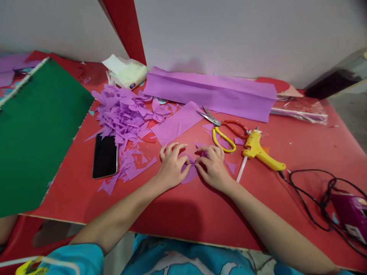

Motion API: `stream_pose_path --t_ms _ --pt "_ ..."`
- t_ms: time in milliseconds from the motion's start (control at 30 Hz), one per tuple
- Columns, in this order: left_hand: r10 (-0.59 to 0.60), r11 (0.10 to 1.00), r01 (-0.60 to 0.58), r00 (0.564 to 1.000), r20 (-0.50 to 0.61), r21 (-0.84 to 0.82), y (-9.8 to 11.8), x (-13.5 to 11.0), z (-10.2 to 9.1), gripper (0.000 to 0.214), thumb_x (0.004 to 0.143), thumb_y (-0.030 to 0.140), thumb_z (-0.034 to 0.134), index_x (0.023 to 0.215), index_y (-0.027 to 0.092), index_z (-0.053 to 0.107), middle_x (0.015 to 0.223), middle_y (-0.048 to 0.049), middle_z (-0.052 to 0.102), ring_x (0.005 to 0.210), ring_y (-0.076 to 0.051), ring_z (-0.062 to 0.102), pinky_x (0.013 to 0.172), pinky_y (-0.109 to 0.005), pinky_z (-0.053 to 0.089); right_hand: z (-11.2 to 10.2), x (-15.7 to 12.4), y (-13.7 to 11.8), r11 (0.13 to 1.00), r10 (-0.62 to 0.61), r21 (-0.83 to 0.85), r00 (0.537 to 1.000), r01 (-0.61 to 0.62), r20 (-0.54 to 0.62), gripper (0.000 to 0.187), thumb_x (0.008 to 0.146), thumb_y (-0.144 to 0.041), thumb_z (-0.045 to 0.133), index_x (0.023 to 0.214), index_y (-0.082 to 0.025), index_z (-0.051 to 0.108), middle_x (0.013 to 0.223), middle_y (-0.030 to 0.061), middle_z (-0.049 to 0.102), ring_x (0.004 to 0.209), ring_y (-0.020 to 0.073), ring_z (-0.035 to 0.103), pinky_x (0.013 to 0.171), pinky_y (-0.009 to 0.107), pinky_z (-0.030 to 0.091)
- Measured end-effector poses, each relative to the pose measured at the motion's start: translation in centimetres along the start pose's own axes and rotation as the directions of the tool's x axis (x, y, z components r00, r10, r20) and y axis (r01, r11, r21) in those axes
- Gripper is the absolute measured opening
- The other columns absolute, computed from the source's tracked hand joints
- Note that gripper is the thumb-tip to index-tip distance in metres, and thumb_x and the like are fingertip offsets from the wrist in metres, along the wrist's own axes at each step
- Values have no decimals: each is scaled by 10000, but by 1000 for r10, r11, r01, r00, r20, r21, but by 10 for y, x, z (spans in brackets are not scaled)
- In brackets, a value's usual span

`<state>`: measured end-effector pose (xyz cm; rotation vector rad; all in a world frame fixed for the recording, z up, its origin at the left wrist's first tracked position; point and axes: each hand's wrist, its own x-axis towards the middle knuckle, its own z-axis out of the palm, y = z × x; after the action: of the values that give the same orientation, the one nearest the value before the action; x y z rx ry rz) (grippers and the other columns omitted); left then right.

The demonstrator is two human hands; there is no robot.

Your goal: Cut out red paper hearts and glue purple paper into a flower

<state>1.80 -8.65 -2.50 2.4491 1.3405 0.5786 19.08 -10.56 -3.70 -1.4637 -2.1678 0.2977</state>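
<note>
Both of my hands are at the middle of the red table, bent over a small rounded piece of purple paper [188, 176]. My left hand [173, 165] pinches it from the left between thumb and forefinger. From the right, my right hand [212, 167] pinches its folded middle, close to the left fingertips. Part of the paper is hidden under my fingers. Scissors [218, 123] with one red and one yellow handle lie partly open just beyond my right hand. To the right of them rests a yellow glue gun [259, 152] with a white glue stick in it.
A heap of purple paper cutouts [123, 114] and a phone [105, 156] lie left. Purple sheets [212, 93] and a tissue pack [129, 74] line the wall. A green board [43, 141] overhangs the left side. Black cable [304, 202] and a purple box [348, 214] are right.
</note>
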Motion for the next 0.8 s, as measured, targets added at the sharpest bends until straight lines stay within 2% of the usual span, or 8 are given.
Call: stream_pose_path --t_ms 133,233,567,800 --pt "38 999 -38 999 -10 -37 0 -1 1 103 758 260 582 837 236 643 1251 -59 484 1198 -292 331 985 -518 208 0 0 1 999 -40 -21 999 40 14 133 820 -212 504 781 -207 630 1087 76 550 1030 257 417 948 528 236" --pt "48 998 -48 999 8 -44 1 -2 2 104 753 256 593 833 248 660 1245 -49 493 1192 -293 335 981 -526 204 0 -1 1 997 -71 -37 997 72 24 139 835 -216 489 807 -212 625 1087 74 549 1042 252 413 958 524 224" --pt "-24 992 27 999 29 -124 1 1 2 46 719 233 620 715 238 666 1199 -33 523 1169 -272 362 976 -495 228 -1 -1 0 995 -88 -53 996 89 30 147 839 -212 485 784 -217 621 1064 71 555 1042 252 405 974 537 206" --pt "-58 990 61 998 27 -128 -1 2 5 48 709 256 633 741 227 654 1182 -44 541 1147 -263 396 964 -475 258 0 0 0 992 -101 -71 995 102 20 155 840 -211 482 777 -223 623 1069 66 549 1035 255 410 951 518 232"
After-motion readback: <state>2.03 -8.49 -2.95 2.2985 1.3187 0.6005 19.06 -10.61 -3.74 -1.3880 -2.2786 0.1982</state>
